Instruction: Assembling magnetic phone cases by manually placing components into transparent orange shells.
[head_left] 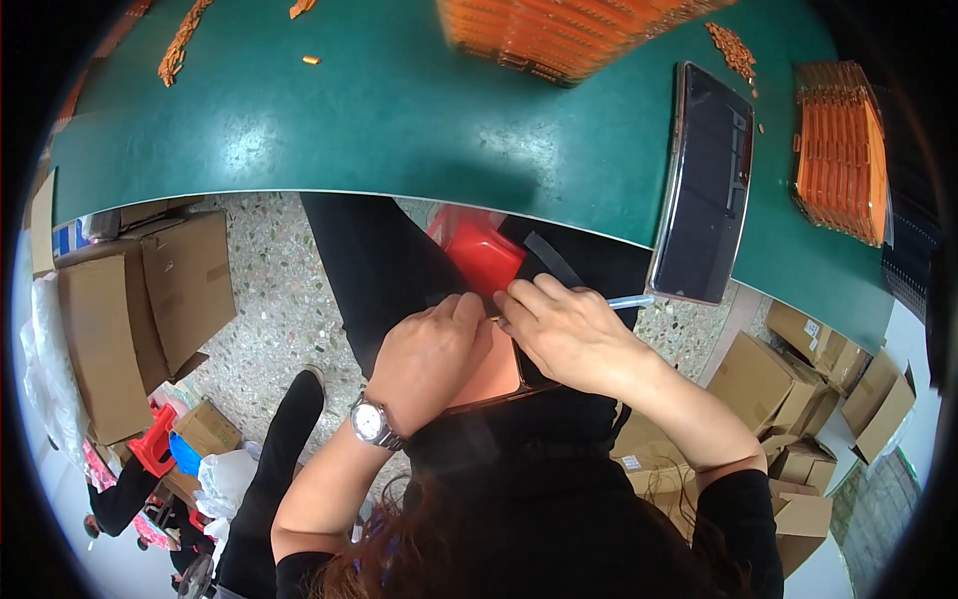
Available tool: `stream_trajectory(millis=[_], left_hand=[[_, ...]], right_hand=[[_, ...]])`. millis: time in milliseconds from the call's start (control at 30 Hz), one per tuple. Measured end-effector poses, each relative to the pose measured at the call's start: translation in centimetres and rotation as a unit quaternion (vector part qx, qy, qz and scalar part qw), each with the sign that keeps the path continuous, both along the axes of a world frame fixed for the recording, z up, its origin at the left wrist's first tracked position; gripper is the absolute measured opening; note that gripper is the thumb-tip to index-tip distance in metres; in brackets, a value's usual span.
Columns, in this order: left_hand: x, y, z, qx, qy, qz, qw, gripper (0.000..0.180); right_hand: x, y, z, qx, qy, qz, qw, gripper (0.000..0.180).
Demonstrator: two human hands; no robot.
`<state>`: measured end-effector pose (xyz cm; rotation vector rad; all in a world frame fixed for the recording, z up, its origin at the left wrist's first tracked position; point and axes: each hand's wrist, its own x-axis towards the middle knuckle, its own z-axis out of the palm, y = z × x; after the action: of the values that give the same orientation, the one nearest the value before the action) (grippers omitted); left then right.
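We see a glossy green tabletop [369, 130] beyond a flat salmon-orange panel with dark edging [489, 364] on the lap. The left hand [424, 344] curls over the panel; the right hand [559, 324] bends in near its far edge. We cannot tell what either grips. We judge this close two-handed edge work, calling for a steady panel. A large brown cardboard box [190, 285] stands left, assorted brown cardboard cartons [743, 374] right, contents unclear.
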<state>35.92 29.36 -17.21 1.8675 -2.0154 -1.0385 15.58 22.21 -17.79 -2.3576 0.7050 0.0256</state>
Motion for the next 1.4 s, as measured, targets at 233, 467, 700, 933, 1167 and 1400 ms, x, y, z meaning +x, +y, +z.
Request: stream_trajectory(millis=[233,467,700,933,1167,1400], left_hand=[[-0.7,0.3,-0.4,-0.044,-0.046,-0.003,0.998,0.015],[-0.8,1.1,-1.6,-0.04,-0.061,0.002,0.997,0.015],[-1.0,1.1,-1.0,-0.041,-0.044,-0.007,0.998,0.014],[-1.4,1.4,-2.0,-0.034,-0.081,-0.005,0.996,0.012],[-0.6,1.3,-0.1,0.03,-0.012,0.009,0.999,0.007],[0.4,0.9,3.1,0.005,-0.029,-0.025,0.999,0.008]], right_hand=[[0.5,1.0,-0.8,0.004,0.017,-0.062,0.998,0.017],[1.0,2.4,-2.0,0.028,-0.002,-0.107,0.994,0.016],[0.4,1.2,-1.3,-0.01,0.027,-0.006,1.0,0.017],[1.0,2.2,-2.5,0.032,0.011,-0.074,0.997,0.012],[0.2,2.0,-1.4,0.0,-0.003,-0.029,1.0,0.017],[1.0,1.4,0.1,-0.026,-0.072,-0.052,0.996,0.023]])
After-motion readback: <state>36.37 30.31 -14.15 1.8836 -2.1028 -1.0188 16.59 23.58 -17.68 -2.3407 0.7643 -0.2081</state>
